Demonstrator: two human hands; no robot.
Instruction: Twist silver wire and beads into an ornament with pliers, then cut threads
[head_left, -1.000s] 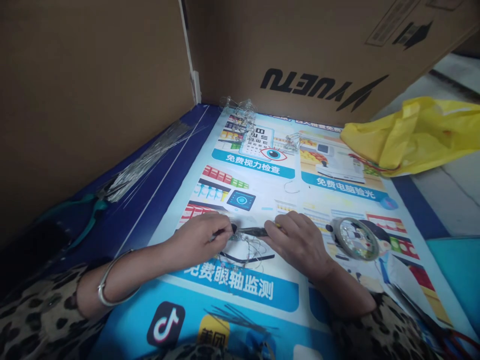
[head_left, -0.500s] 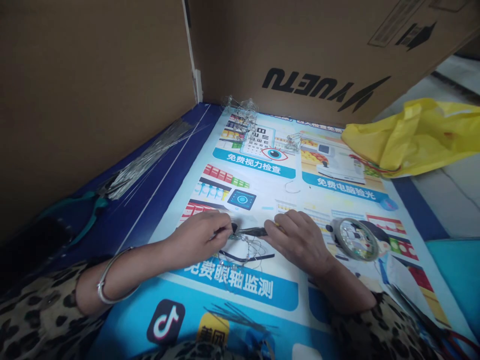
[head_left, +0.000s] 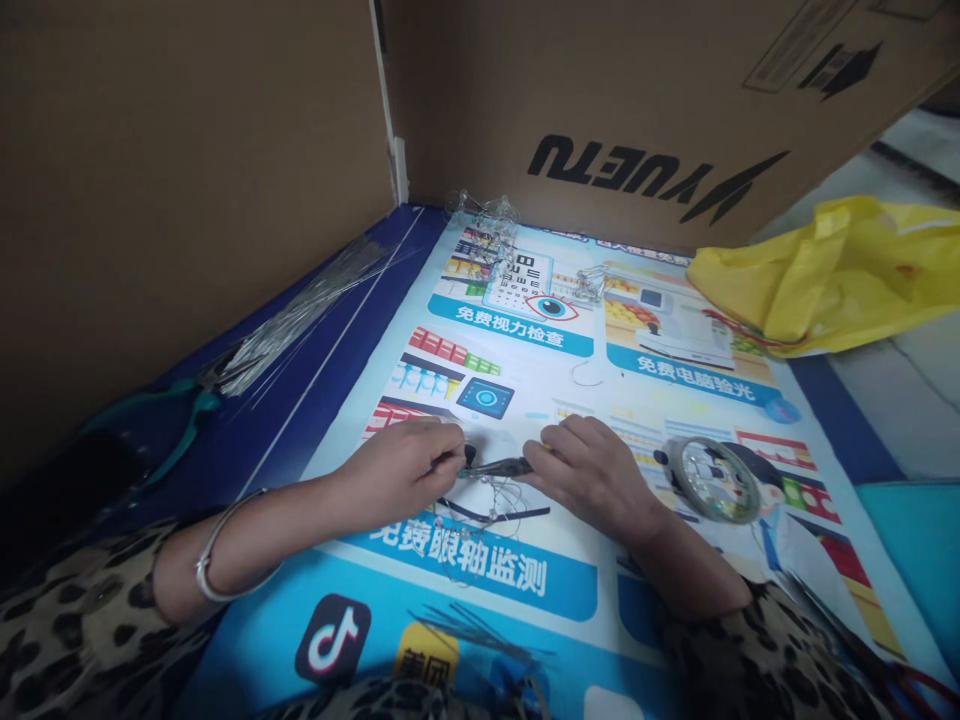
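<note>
Head camera showed the left hand (head_left: 424,460) pinched closed at the edge of a thin, loopy wire tangle (head_left: 499,497), the exact grip hidden behind its fingers. The right hand (head_left: 592,470) was curled tight round slim, tapering metal pliers (head_left: 502,467), whose pointed tips reached the wire beside the left fingertips. The tangle spread between the hands, above a smooth printed sheet (head_left: 555,395). Straight, silvery wires (head_left: 304,310) lay beyond the left forearm near curved teal-handled pliers (head_left: 204,402); rightward were a ring-shaped roll (head_left: 679,472) and a crumpled yellow bag (head_left: 832,275).
</note>
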